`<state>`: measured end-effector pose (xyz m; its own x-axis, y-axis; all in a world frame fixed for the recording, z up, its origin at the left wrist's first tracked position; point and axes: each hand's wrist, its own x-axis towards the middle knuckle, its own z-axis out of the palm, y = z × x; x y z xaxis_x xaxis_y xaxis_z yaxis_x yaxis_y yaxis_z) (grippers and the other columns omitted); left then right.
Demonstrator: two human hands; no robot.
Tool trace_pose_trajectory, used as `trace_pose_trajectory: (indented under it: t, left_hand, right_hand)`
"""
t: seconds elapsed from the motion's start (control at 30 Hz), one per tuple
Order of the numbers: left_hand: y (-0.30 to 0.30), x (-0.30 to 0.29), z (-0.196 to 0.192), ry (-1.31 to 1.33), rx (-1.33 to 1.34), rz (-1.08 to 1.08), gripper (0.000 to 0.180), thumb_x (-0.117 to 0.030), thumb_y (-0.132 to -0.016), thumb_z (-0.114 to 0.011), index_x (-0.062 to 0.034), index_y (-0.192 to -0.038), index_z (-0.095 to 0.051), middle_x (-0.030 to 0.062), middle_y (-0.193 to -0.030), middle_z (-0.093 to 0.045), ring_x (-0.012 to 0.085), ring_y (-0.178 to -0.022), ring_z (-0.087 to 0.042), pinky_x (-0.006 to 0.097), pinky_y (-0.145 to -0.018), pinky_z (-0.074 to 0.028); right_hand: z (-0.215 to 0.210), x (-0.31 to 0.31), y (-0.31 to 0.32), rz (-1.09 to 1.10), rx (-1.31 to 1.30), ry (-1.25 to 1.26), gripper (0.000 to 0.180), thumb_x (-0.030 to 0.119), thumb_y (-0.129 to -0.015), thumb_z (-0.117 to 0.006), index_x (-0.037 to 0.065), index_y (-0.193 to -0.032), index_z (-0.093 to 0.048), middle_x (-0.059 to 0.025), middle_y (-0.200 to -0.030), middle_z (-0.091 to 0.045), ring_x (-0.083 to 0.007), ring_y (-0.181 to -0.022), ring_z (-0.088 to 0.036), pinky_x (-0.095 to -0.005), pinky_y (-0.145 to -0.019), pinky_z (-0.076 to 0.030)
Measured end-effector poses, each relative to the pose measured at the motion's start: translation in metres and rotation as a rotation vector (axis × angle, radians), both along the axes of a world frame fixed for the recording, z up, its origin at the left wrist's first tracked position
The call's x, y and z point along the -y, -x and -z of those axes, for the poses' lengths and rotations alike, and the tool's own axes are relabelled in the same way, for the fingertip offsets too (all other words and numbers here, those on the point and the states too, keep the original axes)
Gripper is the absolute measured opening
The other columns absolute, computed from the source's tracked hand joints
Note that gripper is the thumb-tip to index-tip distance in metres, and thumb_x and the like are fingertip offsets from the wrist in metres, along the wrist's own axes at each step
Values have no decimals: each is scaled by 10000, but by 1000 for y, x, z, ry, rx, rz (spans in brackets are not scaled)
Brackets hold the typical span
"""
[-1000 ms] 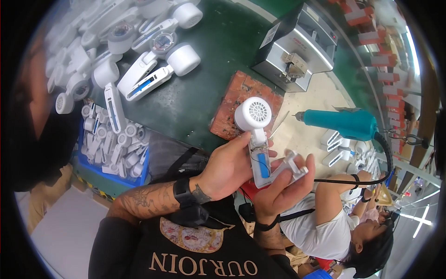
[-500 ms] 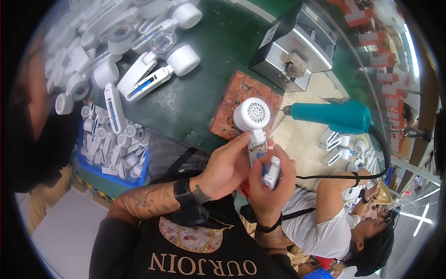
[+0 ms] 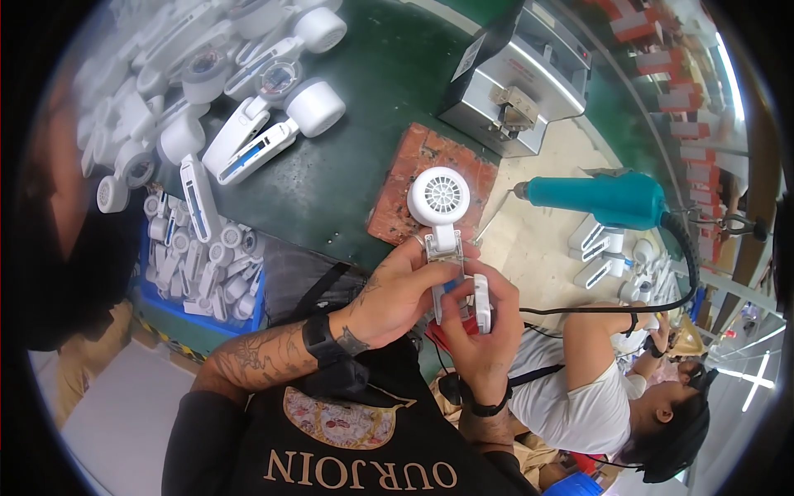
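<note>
A white handheld fan (image 3: 439, 196) points its round grille away from me. Its handle is open, with inner parts and a blue strip showing. My left hand (image 3: 380, 302) is closed around this handle, thumb on the strip. In my right hand (image 3: 488, 351), a loose white handle cover (image 3: 482, 303) is pinched between thumb and fingers, just right of the open handle. Part of the fan's handle is hidden by my fingers. Beneath the fan head lies a worn reddish board (image 3: 430, 149), and how close the two are I cannot tell.
A teal electric screwdriver (image 3: 591, 201) hangs at the right, its black cable looping down. Behind it stands a metal box machine (image 3: 529, 83). White fans (image 3: 314, 107) pile up at far left, and more fill a blue crate (image 3: 260, 302). A co-worker (image 3: 571, 388) sits at right.
The fan has turned more upright in my left hand, with its grille facing up more squarely. My right hand has tilted the cover upright beside the handle.
</note>
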<state>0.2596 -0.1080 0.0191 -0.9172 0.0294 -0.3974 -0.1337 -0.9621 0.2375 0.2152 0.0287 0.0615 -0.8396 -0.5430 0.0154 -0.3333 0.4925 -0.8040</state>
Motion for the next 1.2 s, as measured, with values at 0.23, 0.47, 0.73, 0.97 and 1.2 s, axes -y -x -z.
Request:
trace_pose_trajectory:
  t: [0.23, 0.47, 0.73, 0.97, 1.2]
  left_hand:
    - [1, -3, 1, 44, 2, -3, 417, -43, -1002, -493, -39, -1417, -456, 82, -1287, -570, 183, -1198, -537, 378, -1036, -434]
    - [-1, -4, 6, -44, -6, -39, 398, -65, -1006, -467, -11, -1400, -464, 92, -1295, -567, 197, -1210, -533, 381, -1060, -414]
    - [-1, -3, 3, 1, 2, -7, 413, -85, -1003, -458, -19, -1410, -458, 109, -1278, -584, 192, -1180, -552, 384, -1030, -438]
    - [1, -4, 3, 23, 5, -32, 413, -101, -1009, -454, -18, -1414, -448, 120, -1267, -588, 225, -1167, -575, 389, -1004, -472]
    - [3, -6, 1, 86, 4, -5, 397, -90, -1014, -463, -26, -1405, -448, 118, -1256, -589, 243, -1162, -584, 395, -983, -495]
  right_hand:
    - [3, 2, 8, -15, -140, 28, 515, 10, -773, -786, 55, -1246, -588, -85, -921, -645, -222, -766, -635, -311, -672, -507]
    - [5, 3, 5, -7, -168, -36, 458, -61, -811, -726, 23, -1242, -599, -102, -1026, -680, -178, -907, -669, -293, -771, -519]
    - [4, 5, 7, -72, -321, -50, 371, -25, -804, -750, 18, -1154, -635, -109, -947, -666, -196, -808, -658, -290, -716, -508]
    - [6, 2, 5, -61, -355, -39, 327, -2, -784, -773, 16, -1086, -651, -113, -931, -669, -228, -786, -658, -305, -679, -508]
    - [0, -2, 8, -208, -307, -18, 422, -27, -756, -778, 0, -1141, -608, -96, -871, -636, -189, -716, -613, -285, -641, -483]
